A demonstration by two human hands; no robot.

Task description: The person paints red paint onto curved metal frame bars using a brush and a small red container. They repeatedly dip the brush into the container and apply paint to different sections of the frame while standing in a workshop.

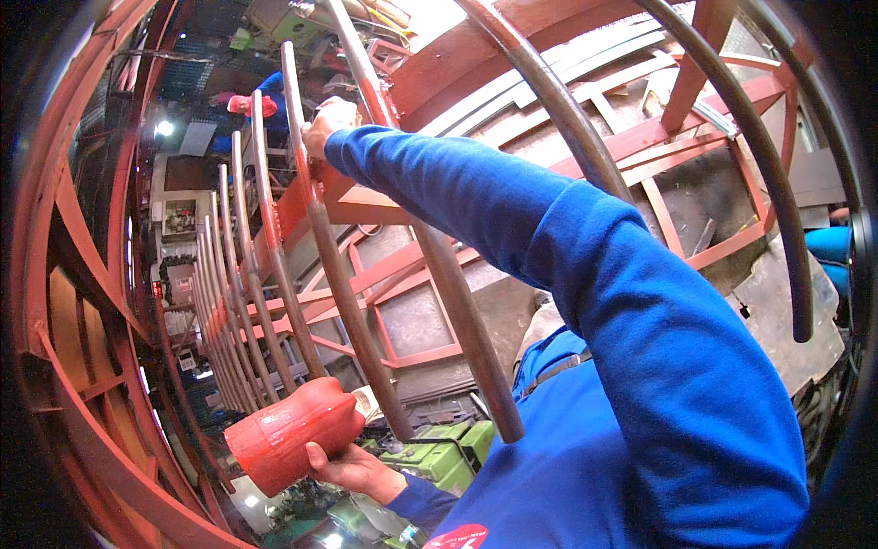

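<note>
Your left hand (352, 471) grips a glossy red, rounded container (297, 435) at lower left, thumb against its side. Your right hand (333, 123) is beside a long brown, partly red-coated round metal rod (347, 306); its grip cannot be told.

No legible text. Shirt (576, 448): carries one red badge (462, 537) with white printing, cut off by the view's lower edge; lettering unreadable. Left background: small red-lit panel (156, 289); markings too small to read.
</note>
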